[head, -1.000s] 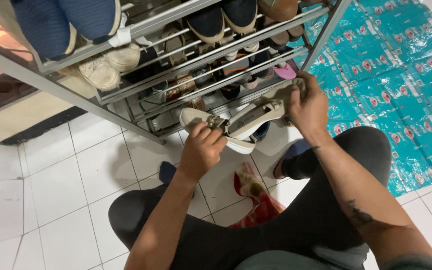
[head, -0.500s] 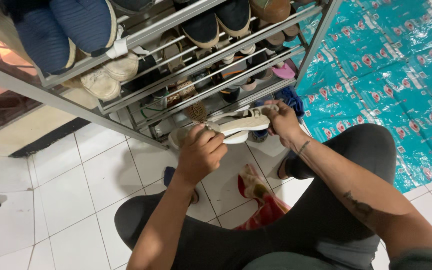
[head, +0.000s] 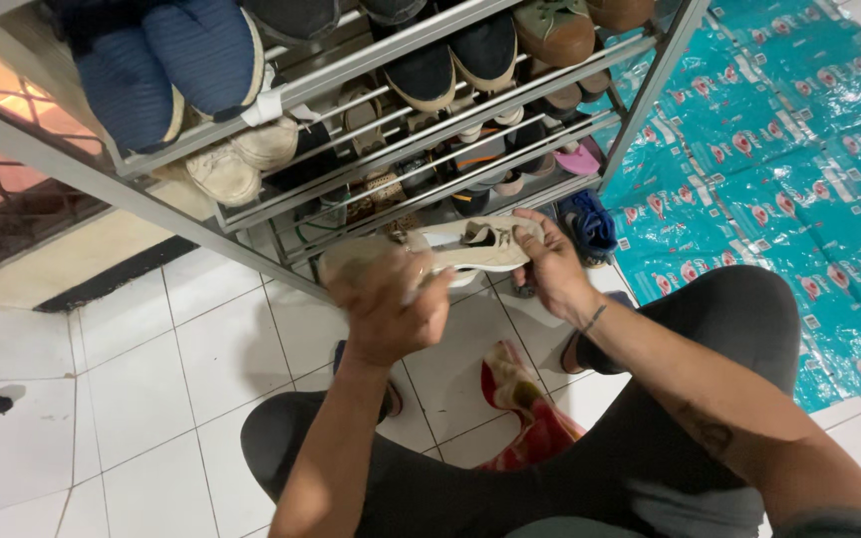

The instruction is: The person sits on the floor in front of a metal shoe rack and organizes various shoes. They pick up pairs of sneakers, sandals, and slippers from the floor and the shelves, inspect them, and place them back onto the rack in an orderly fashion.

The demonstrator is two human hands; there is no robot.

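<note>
I crouch in front of a metal shoe rack on a white tiled floor. My right hand grips the heel end of a cream strappy sandal, held sole-side toward the rack's lowest shelf. My left hand is blurred and closed around the sandal's other end. A red and yellow cloth lies on the tiles between my knees.
The rack's slanted shelves hold several shoes: blue slip-ons at top left, white sneakers, dark and brown pairs further right. A blue sandal sits by the rack's right leg. Teal printed packaging covers the floor at right.
Both hands have lifted the cream sandal up and leftward, closer to the rack's bottom shelf. My view has shifted nearer the rack.
</note>
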